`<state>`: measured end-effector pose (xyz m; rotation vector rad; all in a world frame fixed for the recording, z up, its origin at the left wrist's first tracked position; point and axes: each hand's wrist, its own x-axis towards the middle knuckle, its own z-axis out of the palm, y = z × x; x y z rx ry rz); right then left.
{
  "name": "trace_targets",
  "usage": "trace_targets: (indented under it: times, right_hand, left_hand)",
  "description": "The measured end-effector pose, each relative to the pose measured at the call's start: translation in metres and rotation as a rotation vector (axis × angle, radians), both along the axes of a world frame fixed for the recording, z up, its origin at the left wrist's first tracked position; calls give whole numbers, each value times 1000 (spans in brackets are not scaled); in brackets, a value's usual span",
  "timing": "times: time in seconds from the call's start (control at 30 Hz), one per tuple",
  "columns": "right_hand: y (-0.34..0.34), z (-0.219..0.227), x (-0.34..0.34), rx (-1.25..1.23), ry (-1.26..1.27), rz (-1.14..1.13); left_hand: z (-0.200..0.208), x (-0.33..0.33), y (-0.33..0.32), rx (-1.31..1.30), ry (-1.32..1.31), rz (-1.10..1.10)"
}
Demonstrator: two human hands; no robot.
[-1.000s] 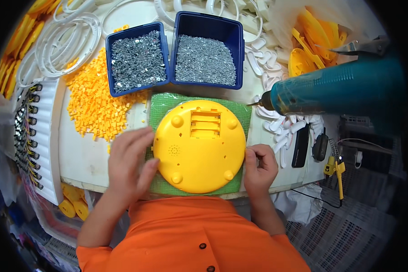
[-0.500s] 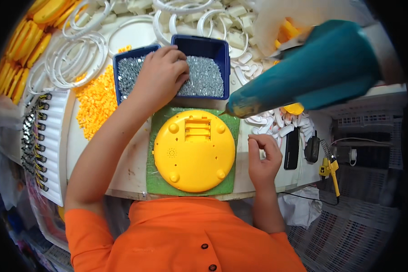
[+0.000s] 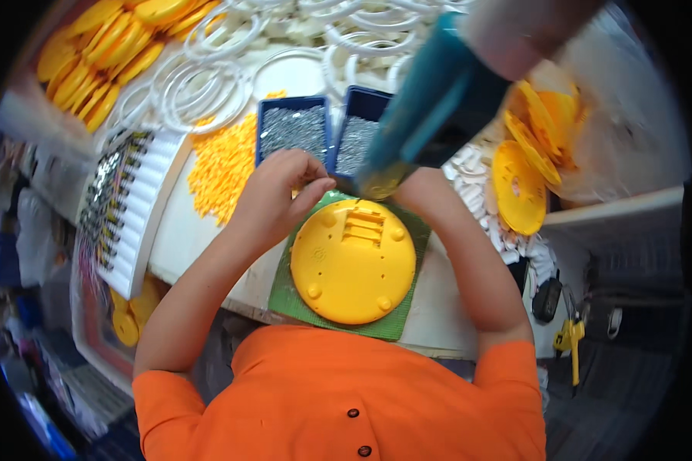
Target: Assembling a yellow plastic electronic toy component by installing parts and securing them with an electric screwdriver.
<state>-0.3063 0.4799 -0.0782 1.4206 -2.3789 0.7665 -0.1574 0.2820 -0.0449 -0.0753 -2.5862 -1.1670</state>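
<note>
A round yellow plastic housing (image 3: 354, 269) with an open battery compartment lies on a green mat (image 3: 396, 326) in front of me. Thumb and fingers of my left hand (image 3: 288, 188) are pinched together just above its far left edge; whatever they hold is too small to make out. A teal power screwdriver (image 3: 430, 100) slants down from the upper right, its tip close to the housing's far edge. Behind the tool's lower end is my right hand (image 3: 423, 190), its fingers hidden. Beyond my hands, two blue bins (image 3: 329, 127) hold small silvery screws.
Small yellow parts (image 3: 221, 173) are heaped left of the bins, beside a white ribbed tray (image 3: 150, 207) with wired parts. White rings (image 3: 200, 96) and yellow discs (image 3: 104, 54) lie farther back. At right are yellow shells (image 3: 519, 188), white pieces and a yellow-handled tool (image 3: 573, 338).
My left hand has come back from the bins toward the housing. My right hand has moved up and inward behind the screwdriver, which has swung to a steeper slant. The view has shifted.
</note>
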Motion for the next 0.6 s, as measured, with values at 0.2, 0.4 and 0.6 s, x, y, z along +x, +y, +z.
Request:
trace_targets:
  times: [0.2, 0.4, 0.6]
  right_hand:
    - [0, -9, -19, -39, -150, 126]
    - [-7, 11, -26, 168, -57, 103]
    - [7, 16, -26, 148, -204, -1]
  left_hand:
    - [-6, 78, 5, 61, -100, 41]
    - [-13, 118, 25, -60, 3, -78]
    - [-22, 130, 31, -95, 58, -153]
